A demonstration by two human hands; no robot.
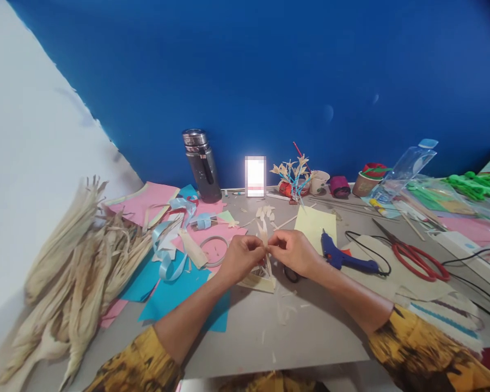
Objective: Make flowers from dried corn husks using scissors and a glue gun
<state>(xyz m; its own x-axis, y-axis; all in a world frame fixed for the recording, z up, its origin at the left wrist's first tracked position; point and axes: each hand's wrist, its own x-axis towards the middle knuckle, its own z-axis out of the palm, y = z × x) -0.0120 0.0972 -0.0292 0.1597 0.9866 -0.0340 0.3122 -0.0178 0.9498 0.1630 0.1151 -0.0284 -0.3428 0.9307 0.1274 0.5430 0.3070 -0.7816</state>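
Observation:
Over the middle of the table, my left hand (243,255) and my right hand (293,250) meet fingertip to fingertip. Both pinch a thin pale strip of corn husk (263,230), which sticks up above the fingers and hangs a little below them. Beneath the hands lie more husk scraps (256,282). Several small cut husk pieces (265,211) are just beyond my fingers. A blue glue gun (343,258) rests to the right of my right hand. A roll of tape (213,250) lies left of my left hand.
Dried corn husks (77,283) are heaped at the left, beside pink and blue paper (183,291). A dark flask (203,171) stands near the wall. Husk flowers (296,177) stand at the back. Red-handled scissors (418,260), a power strip (469,261) and a plastic bottle (410,163) are right.

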